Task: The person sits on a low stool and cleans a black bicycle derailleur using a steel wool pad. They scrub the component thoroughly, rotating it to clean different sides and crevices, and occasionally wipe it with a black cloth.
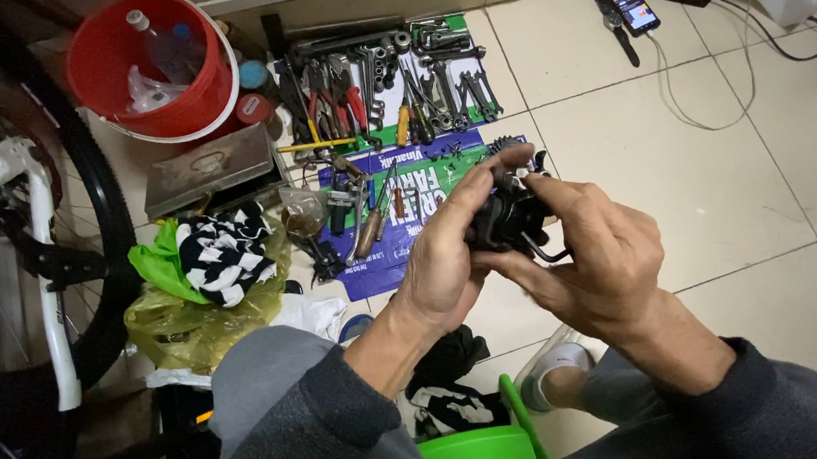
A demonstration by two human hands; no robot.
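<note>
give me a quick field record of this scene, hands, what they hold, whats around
left hand: left hand grips the black bike part from the left
right hand: right hand grips the same part from the right
part: black, metal, held above the floor
tools: wrenches and pliers laid on a mat
bucket: red bucket with bottles, upper left
bike: wheel and white frame, left edge
phone: phone, lit, on tiles
</note>
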